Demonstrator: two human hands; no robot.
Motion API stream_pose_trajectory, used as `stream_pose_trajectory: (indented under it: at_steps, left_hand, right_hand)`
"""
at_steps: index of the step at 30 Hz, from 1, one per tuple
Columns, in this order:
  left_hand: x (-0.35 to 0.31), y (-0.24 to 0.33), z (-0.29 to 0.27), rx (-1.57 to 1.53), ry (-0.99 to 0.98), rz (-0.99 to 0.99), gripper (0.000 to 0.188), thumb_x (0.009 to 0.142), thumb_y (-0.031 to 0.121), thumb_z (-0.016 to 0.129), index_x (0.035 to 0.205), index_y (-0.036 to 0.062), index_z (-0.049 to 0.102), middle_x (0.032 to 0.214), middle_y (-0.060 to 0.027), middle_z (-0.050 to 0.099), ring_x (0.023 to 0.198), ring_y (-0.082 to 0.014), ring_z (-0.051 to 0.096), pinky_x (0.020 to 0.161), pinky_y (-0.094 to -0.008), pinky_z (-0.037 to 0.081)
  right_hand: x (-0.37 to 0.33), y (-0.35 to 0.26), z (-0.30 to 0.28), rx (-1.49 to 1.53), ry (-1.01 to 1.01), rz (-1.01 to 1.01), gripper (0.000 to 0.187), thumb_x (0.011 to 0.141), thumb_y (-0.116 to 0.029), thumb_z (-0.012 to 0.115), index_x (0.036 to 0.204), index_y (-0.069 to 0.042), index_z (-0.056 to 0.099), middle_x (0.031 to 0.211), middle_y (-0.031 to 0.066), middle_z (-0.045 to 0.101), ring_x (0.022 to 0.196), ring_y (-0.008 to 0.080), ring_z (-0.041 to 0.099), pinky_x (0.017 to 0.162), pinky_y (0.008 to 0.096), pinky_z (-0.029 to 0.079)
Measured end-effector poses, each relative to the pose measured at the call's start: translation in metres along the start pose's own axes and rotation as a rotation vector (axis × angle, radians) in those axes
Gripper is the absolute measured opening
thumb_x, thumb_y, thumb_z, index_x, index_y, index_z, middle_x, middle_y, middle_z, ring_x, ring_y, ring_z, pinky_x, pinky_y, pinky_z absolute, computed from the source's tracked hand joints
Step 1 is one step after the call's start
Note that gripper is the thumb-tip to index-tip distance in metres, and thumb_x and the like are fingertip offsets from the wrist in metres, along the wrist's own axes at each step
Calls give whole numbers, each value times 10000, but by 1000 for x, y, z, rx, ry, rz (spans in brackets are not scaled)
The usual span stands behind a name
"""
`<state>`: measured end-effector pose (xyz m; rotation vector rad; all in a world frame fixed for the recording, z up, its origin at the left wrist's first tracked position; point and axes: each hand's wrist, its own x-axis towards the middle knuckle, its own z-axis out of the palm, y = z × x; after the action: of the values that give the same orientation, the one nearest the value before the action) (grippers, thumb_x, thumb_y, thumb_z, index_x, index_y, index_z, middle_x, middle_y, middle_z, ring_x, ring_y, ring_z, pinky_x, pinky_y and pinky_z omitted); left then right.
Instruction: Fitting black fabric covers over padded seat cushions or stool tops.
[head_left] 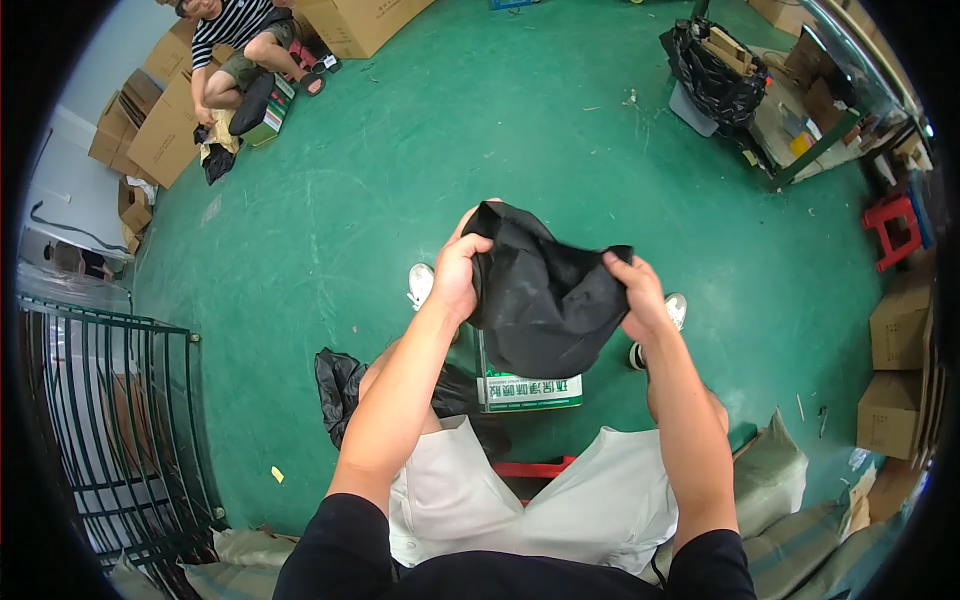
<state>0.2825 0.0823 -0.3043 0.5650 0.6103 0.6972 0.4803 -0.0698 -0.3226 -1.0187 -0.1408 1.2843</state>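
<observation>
A black cloth piece (545,300), slack and pouch-like, hangs between my two hands over the floor in front of me. My left hand (457,275) grips its upper left edge, thumb on top. At the upper right edge my right hand (638,292) pinches the cloth between thumb and fingers. The cloth sags in folds, so its exact kind is hard to tell. Below it stands a white and green box (530,393), partly covered by the cloth. A crumpled black plastic bag (340,390) lies beside my left leg.
Another person (240,50) sits at the far left among cardboard boxes (165,130), handling material. A green metal rack (130,420) stands at the left. On the right are a cluttered bench (800,110), a red stool (892,232) and more cartons (890,415). Filled sacks (775,470) lie near my right.
</observation>
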Motion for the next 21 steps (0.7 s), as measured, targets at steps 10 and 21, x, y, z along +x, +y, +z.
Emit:
stream_pose_trajectory:
  at_steps: [10, 21]
  left_hand:
    - [11, 0, -28, 418, -220, -96, 210, 952, 178, 557, 1074, 40, 658, 982, -29, 685, 907, -131, 639, 873, -280, 475]
    - [1, 10, -20, -398, -462, -222, 563, 1020, 430, 344, 1169, -42, 611, 1210, -195, 632, 1112, -339, 612, 1016, -464, 442]
  right_hand:
    - [0, -14, -17, 30, 6, -21, 219, 970, -159, 535, 1081, 22, 590, 1029, 127, 683, 877, 215, 681, 805, 353, 564]
    - [0, -27, -56, 159, -388, 16, 517, 918, -223, 591, 1330, 55, 447, 1302, 199, 558, 1167, 286, 582, 1026, 399, 454]
